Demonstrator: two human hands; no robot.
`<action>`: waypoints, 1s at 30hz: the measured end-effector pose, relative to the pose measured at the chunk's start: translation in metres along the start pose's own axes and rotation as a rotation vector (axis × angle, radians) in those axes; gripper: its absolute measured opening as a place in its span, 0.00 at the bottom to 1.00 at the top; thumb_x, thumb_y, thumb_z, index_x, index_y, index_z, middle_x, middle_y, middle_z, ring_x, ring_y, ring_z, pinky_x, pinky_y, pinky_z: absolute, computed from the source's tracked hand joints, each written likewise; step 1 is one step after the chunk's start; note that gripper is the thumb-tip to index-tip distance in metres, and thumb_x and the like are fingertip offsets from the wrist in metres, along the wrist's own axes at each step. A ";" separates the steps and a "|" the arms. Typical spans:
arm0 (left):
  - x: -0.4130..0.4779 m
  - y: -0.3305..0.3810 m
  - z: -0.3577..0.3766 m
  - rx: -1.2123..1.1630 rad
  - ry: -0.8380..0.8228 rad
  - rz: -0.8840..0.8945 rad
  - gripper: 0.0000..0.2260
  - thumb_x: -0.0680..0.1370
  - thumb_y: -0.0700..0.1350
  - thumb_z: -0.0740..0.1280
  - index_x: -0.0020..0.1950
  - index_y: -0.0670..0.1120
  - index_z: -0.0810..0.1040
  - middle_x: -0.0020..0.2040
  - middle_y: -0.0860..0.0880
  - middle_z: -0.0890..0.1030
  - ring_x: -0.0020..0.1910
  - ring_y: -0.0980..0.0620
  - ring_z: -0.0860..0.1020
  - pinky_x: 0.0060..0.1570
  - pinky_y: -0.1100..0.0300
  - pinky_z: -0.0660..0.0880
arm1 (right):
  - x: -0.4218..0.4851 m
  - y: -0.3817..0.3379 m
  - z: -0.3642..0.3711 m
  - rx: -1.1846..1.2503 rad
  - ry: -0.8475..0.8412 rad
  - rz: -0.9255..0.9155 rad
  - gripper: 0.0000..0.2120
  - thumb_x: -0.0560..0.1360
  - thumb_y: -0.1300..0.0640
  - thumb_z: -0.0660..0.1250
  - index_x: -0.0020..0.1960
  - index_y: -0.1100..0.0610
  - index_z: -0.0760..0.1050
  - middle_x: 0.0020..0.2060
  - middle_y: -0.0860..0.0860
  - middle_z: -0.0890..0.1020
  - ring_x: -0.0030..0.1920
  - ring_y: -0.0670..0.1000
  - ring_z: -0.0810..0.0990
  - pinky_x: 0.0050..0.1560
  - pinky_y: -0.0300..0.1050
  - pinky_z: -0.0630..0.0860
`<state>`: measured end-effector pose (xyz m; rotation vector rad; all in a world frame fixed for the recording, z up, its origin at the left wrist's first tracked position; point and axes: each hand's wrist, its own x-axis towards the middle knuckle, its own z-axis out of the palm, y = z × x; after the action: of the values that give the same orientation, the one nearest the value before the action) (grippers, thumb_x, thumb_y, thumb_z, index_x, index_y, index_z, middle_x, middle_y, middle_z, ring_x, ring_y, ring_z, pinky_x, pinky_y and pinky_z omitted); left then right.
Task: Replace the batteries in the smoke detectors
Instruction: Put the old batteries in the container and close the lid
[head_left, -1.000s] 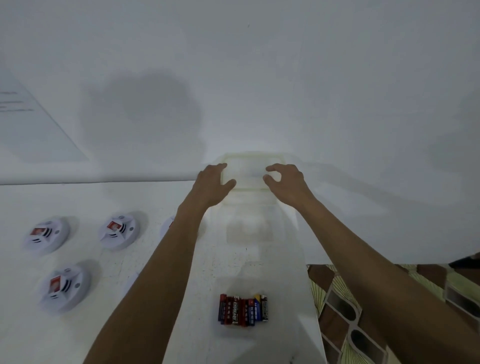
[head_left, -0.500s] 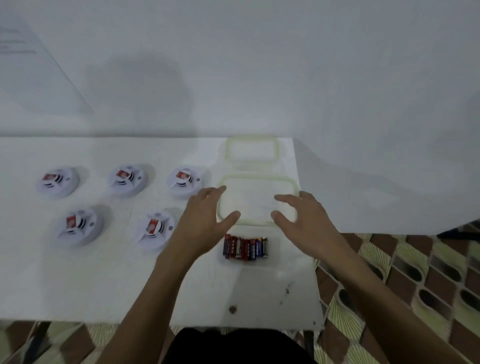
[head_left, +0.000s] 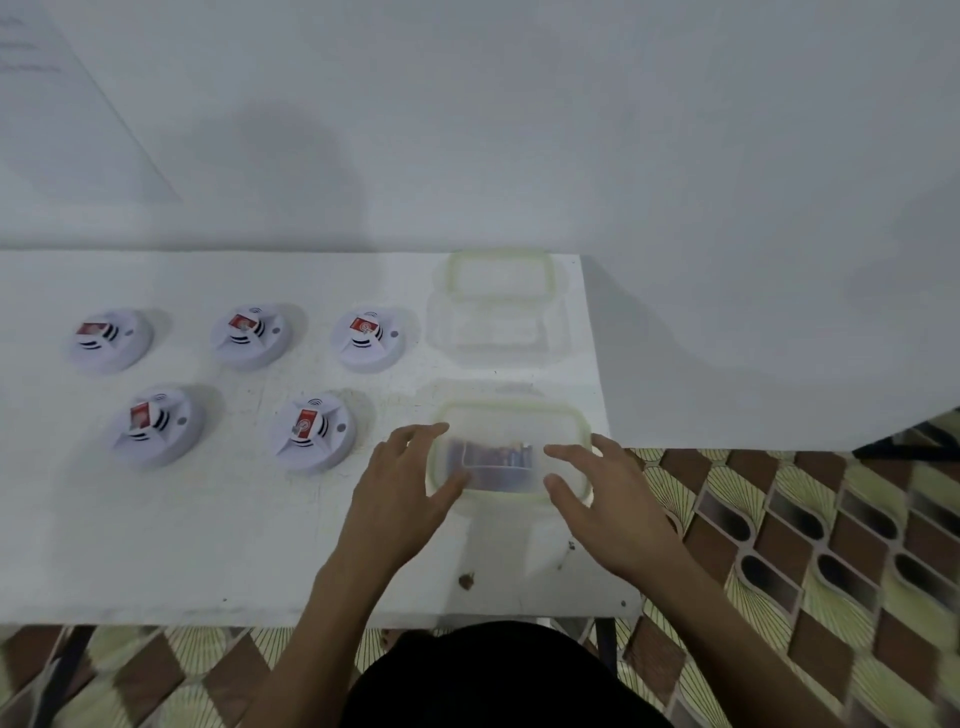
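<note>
Several white round smoke detectors with red labels lie in two rows on the white table (head_left: 208, 545), among them one at the front (head_left: 311, 431) and one at the back (head_left: 369, 338). A clear plastic container with a pale green rim (head_left: 511, 408) is at the table's right side, over a row of batteries (head_left: 498, 457) that show blurred through it. My left hand (head_left: 400, 499) grips its left edge between thumb and fingers. My right hand (head_left: 608, 499) grips its right edge. Whether the container rests on the table cannot be told.
A second clear container with a green-rimmed lid (head_left: 498, 312) stands at the table's back right corner against the white wall. The table's right edge (head_left: 602, 415) drops to a patterned tiled floor (head_left: 779, 545). A small brown speck (head_left: 466, 581) lies near the front edge.
Both hands carried the container from the table's back toward me; it now covers the batteries. The view has tilted down, bringing all the detectors into sight.
</note>
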<state>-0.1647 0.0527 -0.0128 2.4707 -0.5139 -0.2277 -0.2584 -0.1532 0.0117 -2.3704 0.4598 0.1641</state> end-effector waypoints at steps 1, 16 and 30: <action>0.000 0.000 0.001 -0.020 -0.001 -0.007 0.24 0.75 0.59 0.65 0.69 0.57 0.66 0.67 0.55 0.70 0.59 0.54 0.73 0.56 0.57 0.73 | 0.000 0.002 0.001 0.006 0.011 -0.007 0.16 0.80 0.48 0.61 0.68 0.43 0.72 0.72 0.54 0.65 0.74 0.54 0.60 0.67 0.46 0.63; 0.010 -0.010 0.004 -0.203 -0.054 -0.021 0.23 0.71 0.58 0.71 0.62 0.57 0.67 0.60 0.56 0.74 0.51 0.58 0.75 0.48 0.60 0.75 | 0.013 0.010 0.002 0.061 0.048 -0.072 0.14 0.78 0.55 0.65 0.62 0.45 0.73 0.59 0.50 0.76 0.61 0.50 0.72 0.56 0.42 0.67; 0.053 -0.008 -0.010 0.248 -0.400 0.361 0.55 0.59 0.76 0.66 0.77 0.55 0.46 0.77 0.55 0.48 0.75 0.53 0.47 0.72 0.49 0.53 | 0.057 0.022 -0.032 -0.396 -0.332 -0.421 0.50 0.63 0.28 0.70 0.75 0.33 0.46 0.78 0.40 0.40 0.78 0.47 0.39 0.75 0.50 0.53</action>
<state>-0.1117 0.0421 -0.0123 2.5147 -1.2071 -0.5421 -0.2133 -0.2055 0.0078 -2.6899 -0.2549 0.4785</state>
